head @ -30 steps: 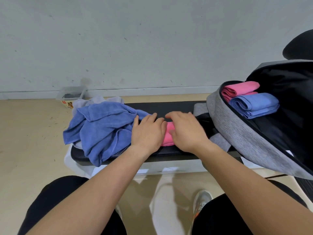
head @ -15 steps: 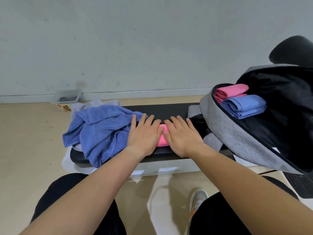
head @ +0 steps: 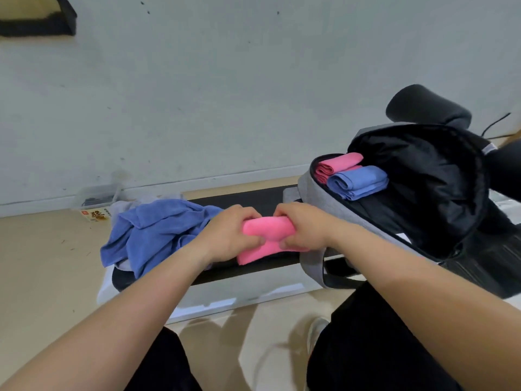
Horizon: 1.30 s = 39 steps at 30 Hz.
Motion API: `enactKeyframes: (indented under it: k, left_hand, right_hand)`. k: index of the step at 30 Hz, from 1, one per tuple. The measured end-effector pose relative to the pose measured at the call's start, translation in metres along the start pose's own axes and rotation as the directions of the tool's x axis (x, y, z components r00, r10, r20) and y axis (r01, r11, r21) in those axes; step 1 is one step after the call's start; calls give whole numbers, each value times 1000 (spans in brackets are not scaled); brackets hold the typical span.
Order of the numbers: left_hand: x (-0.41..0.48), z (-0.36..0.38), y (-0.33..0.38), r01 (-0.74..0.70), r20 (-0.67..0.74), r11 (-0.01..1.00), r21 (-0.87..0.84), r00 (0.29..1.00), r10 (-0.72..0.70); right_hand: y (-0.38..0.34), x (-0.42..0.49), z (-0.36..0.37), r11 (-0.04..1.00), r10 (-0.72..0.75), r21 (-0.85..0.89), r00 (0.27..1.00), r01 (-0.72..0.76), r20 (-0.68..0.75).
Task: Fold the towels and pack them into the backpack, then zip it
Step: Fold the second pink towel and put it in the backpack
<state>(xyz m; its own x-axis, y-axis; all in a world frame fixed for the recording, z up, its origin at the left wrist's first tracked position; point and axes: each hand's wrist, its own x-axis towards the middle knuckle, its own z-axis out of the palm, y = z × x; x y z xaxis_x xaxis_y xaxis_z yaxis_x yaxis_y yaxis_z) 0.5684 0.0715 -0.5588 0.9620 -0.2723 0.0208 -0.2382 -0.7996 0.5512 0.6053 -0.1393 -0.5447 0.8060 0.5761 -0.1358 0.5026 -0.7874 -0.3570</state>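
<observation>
Pink towel point(head: 266, 231) gripped by left hand point(head: 229, 235), right hand point(head: 303, 230); apparently folded.

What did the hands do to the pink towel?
The left hand and right hand pressed flat on the pink towel before; now their fingers curl round it and lift its upper part. The crumpled blue towel and the open backpack stayed put.
</observation>
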Motion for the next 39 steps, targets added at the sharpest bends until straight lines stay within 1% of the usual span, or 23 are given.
enactKeyframes:
  k: [2,4,5,8,10,12,13,17,19,22,23,24,26,27,29,31,32,33,35,37,39]
  left_hand:
    - [12,-1,21,-36,-56,995,-90,998,31]
    - [28,0,46,-30,-130,979,-200,991,4]
    - [37,2,60,-20,-169,966,-256,985,-24]
    - [67,14,101,-11,-257,920,-392,961,-99]
    - [88,25,127,-5,-253,906,-422,961,-113]
    - [106,39,147,3,-202,925,-381,976,-86]
    - [113,47,154,7,-169,940,-341,983,-68]
    - [132,73,163,24,-69,986,-167,997,-36]
    - [138,82,161,47,-65,989,-143,996,-57]
    - [147,94,160,89,-94,989,-118,991,-100]
    - [149,97,159,95,-101,991,-93,989,-105]
    - [150,100,158,95,-101,993,-63,990,-101]
    - [150,103,154,59,-84,998,4,995,-59]
    - [149,103,152,26,-82,998,63,996,-20]
    - [146,101,145,-38,-89,967,253,994,62]
    - [144,97,138,-82,-66,895,439,990,123]
    - [144,95,135,-103,-38,863,495,990,139]
    - [144,92,134,-120,-11,844,523,989,147]
    - [144,87,133,-142,13,848,511,987,158]
    - [145,81,133,-146,1,870,471,986,166]
    - [144,77,132,-128,-11,892,434,989,147]
  right_hand:
    - [15,-20,-26,995,39,98,997,-33,-60]
    - [34,-39,-50,974,121,212,979,-85,-163]
    - [46,-47,-60,956,173,273,959,-108,-224]
    - [84,-65,-77,897,325,416,863,-151,-388]
    - [106,-73,-80,870,422,445,784,-210,-455]
    - [126,-76,-76,862,493,392,716,-322,-494]
    - [134,-75,-72,852,519,362,694,-378,-499]
    - [149,-66,-56,798,600,277,669,-535,-439]
    - [148,-62,-50,801,576,164,668,-575,-472]
    - [144,-63,-38,796,421,-113,679,-594,-602]
    - [143,-64,-35,798,387,-162,699,-581,-601]
    - [144,-65,-31,824,390,-145,734,-548,-556]
    - [147,-65,-25,877,443,-10,817,-480,-369]
    - [148,-66,-24,884,454,31,841,-467,-295]
    - [150,-67,-23,879,469,40,847,-475,-251]
    - [148,-67,-21,862,503,49,839,-505,-207]
    - [147,-65,-19,847,530,60,830,-528,-175]
    - [148,-63,-16,831,556,60,819,-553,-142]
    - [154,-56,-11,813,579,11,806,-582,-123]
    - [161,-49,-11,808,575,-45,804,-587,-152]
    - [168,-45,-15,796,586,-52,790,-603,-182]
